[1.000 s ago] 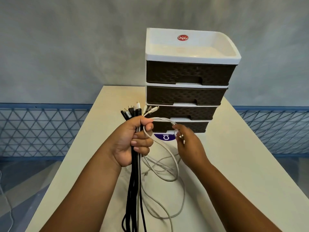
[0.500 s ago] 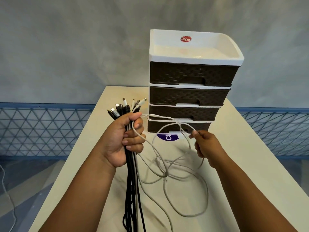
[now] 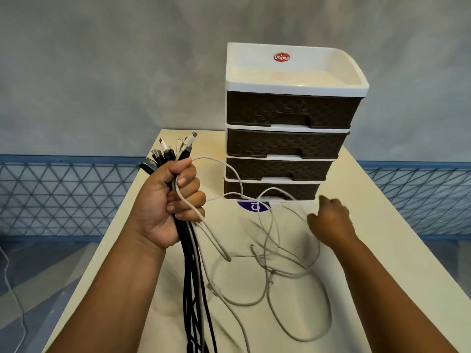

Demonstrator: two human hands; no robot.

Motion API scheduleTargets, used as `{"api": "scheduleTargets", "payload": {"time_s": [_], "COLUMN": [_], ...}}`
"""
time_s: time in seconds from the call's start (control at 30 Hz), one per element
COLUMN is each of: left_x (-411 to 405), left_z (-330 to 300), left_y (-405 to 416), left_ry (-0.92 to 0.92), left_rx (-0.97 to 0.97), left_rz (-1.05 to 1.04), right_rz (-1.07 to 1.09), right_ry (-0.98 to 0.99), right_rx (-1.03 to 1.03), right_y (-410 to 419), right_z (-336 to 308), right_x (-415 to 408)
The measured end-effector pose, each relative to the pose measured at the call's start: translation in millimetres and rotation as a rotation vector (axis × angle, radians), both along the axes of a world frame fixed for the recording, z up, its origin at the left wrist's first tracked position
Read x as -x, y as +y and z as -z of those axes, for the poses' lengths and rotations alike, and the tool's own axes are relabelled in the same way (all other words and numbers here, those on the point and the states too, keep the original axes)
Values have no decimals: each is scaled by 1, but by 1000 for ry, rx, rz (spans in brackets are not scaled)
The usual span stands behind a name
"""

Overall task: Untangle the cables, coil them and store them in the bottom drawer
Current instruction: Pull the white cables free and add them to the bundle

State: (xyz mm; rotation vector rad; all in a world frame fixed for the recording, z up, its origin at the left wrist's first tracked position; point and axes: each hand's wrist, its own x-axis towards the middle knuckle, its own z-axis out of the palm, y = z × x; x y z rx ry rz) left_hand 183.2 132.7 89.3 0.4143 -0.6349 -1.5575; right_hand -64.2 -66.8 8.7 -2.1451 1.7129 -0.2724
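My left hand [image 3: 170,203] is raised over the table, fisted around a bundle of black and white cables [image 3: 195,271]. Their plugs stick up above the fist and their lengths hang down to the table. One thin white cable [image 3: 277,253] runs out of the fist, arcs past the drawers and lies in tangled loops on the table. My right hand [image 3: 331,221] is low at the right, back towards me, with a blurred strand of that white cable leading into its fingers. The bottom drawer [image 3: 271,191] of the drawer unit [image 3: 288,110] is closed.
The brown drawer unit with a white top tray stands at the far middle of the cream table [image 3: 382,250]. A purple round sticker [image 3: 252,207] lies just in front of it. Table edges drop off left and right; a blue lattice railing [image 3: 63,197] runs behind.
My right hand has swung out to the right, drawing the white cable away from the bundle into wider loops. My left hand has lifted the bundle slightly.
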Motion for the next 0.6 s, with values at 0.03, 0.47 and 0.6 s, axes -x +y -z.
{"api": "scheduleTargets", "payload": {"time_s": [0.03,0.47,0.6], "left_x": [2,11,17], "left_z": [-1,-13,-15], "left_y": [-1,6,5], "left_ry": [-6,-74,-82], "left_rx": [-1,-33,-112], "left_rz": [-2,-112,-231], "right_rz": [-85,-578,-577], "right_ry": [-78,-366,-776], "right_rx": [74,-56,-232], "right_y": [7,47,46], "right_z": [-11,-86,-135], "right_x": [-7,-79,-76]}}
